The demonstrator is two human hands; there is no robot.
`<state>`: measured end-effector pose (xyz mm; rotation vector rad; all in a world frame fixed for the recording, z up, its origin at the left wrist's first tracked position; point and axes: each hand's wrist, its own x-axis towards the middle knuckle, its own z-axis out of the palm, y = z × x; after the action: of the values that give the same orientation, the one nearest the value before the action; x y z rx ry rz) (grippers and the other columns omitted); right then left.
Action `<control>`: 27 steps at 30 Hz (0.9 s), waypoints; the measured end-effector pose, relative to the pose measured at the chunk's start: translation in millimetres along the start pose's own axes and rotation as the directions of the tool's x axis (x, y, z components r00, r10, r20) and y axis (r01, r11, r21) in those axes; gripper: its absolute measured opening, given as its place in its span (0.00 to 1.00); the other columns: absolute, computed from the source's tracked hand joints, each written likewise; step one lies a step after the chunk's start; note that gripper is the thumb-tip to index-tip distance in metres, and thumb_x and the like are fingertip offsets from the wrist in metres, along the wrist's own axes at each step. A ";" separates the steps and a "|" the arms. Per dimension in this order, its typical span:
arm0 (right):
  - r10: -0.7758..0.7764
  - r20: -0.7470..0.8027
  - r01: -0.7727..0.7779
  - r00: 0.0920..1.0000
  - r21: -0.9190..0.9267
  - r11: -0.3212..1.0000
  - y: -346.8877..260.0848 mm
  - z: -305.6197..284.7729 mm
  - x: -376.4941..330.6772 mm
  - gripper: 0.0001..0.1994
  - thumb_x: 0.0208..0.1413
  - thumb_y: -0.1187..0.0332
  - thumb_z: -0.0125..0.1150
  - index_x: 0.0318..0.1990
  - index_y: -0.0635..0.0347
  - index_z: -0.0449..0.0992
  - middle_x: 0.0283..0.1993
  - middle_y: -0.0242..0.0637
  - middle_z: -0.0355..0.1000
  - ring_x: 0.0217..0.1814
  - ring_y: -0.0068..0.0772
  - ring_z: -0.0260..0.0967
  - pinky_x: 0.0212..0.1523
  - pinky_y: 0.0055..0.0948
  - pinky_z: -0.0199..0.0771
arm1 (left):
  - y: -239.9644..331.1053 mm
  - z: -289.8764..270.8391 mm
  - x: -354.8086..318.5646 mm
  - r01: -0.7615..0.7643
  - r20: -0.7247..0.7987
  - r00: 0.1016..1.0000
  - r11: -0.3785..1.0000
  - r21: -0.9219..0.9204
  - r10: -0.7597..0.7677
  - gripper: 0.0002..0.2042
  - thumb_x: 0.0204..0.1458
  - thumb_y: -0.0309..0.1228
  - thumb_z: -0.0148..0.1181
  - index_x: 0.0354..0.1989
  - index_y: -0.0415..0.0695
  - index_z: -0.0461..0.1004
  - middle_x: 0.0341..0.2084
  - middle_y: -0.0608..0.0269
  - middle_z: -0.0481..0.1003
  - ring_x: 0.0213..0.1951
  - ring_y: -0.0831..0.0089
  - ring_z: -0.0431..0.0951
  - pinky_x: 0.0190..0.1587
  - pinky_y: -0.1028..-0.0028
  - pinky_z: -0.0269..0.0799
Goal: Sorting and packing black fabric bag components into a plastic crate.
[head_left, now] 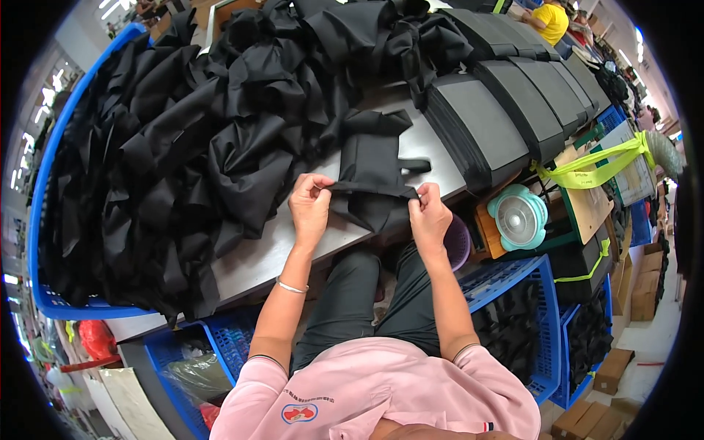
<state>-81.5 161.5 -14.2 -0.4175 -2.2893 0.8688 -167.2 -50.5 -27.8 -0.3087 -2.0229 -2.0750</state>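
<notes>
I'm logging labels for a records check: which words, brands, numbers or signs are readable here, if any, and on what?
Nothing reads clearly enough to quote.
Pink shirt: curved dark lettering above an oval red, white and blue emblem; too small to read.
Yellow-green strap: small dark marks like writing; too blurred to read.

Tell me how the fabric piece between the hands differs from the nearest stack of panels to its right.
The fabric piece is pinched by the left hand and the right hand; the stack of panels is touched by neither. The fabric piece is folded, with loose flaps; the stack of panels lies in neat, flat layers. The fabric piece looks black; the stack of panels has a grey top. Both show black sides or surfaces.
</notes>
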 end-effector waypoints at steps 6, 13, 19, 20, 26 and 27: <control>-0.073 0.146 0.034 0.987 0.252 0.967 -9.3 -29.0 34.2 0.19 0.51 0.69 0.70 0.50 0.60 0.73 0.37 0.39 0.71 0.33 0.34 0.69 0.36 0.31 0.72 | 28.0 3.4 -24.0 -0.005 0.007 1.000 0.968 0.249 0.003 0.15 0.49 0.13 0.57 0.45 0.38 0.77 0.41 0.68 0.72 0.27 0.86 0.66 0.30 0.85 0.64; -0.181 -0.051 0.118 0.982 -0.582 0.804 66.1 -73.3 128.3 0.21 0.51 0.59 0.69 0.51 0.56 0.79 0.50 0.38 0.70 0.53 0.43 0.68 0.51 0.41 0.68 | 52.3 3.1 -57.6 0.019 -0.038 0.999 0.996 0.082 -0.016 0.23 0.51 0.19 0.65 0.57 0.38 0.69 0.50 0.60 0.70 0.29 0.84 0.71 0.29 0.83 0.68; -0.154 -0.007 0.139 0.988 -0.381 0.914 66.7 -101.9 140.5 0.11 0.57 0.61 0.65 0.41 0.57 0.83 0.44 0.38 0.73 0.45 0.44 0.72 0.45 0.41 0.72 | 67.4 11.1 -94.0 0.206 0.124 0.976 0.946 -0.249 -0.179 0.17 0.57 0.21 0.62 0.55 0.40 0.72 0.43 0.65 0.76 0.33 0.86 0.72 0.33 0.85 0.70; -0.150 -0.032 0.129 0.988 -0.357 0.925 62.8 -107.3 135.1 0.10 0.58 0.62 0.63 0.39 0.58 0.83 0.43 0.38 0.73 0.43 0.45 0.73 0.43 0.41 0.73 | 69.9 17.0 -100.9 0.278 0.218 0.950 0.925 -0.260 -0.224 0.15 0.59 0.24 0.60 0.54 0.37 0.72 0.45 0.59 0.77 0.34 0.82 0.75 0.30 0.84 0.70; -0.445 -0.075 0.364 0.893 -0.461 0.809 -48.5 -105.1 -23.8 0.09 0.56 0.72 0.65 0.45 0.61 0.79 0.46 0.42 0.74 0.40 0.45 0.77 0.37 0.36 0.78 | 63.4 53.2 -125.8 0.614 0.675 0.715 0.629 -0.478 -0.185 0.44 0.56 0.53 0.63 0.73 0.42 0.49 0.70 0.54 0.56 0.66 0.67 0.63 0.62 0.66 0.65; -0.446 -0.038 0.403 0.894 -0.366 0.839 -59.2 -106.7 -51.9 0.10 0.54 0.73 0.66 0.44 0.61 0.79 0.48 0.42 0.74 0.42 0.44 0.77 0.39 0.35 0.79 | 64.9 60.1 -127.7 0.637 0.684 0.709 0.573 -0.516 -0.172 0.47 0.52 0.57 0.64 0.73 0.42 0.50 0.69 0.56 0.57 0.65 0.67 0.63 0.63 0.66 0.63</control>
<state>24.6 143.5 63.4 -0.0911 -2.2916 0.2038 -26.1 10.1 -3.4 -0.6993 -1.4319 -3.4442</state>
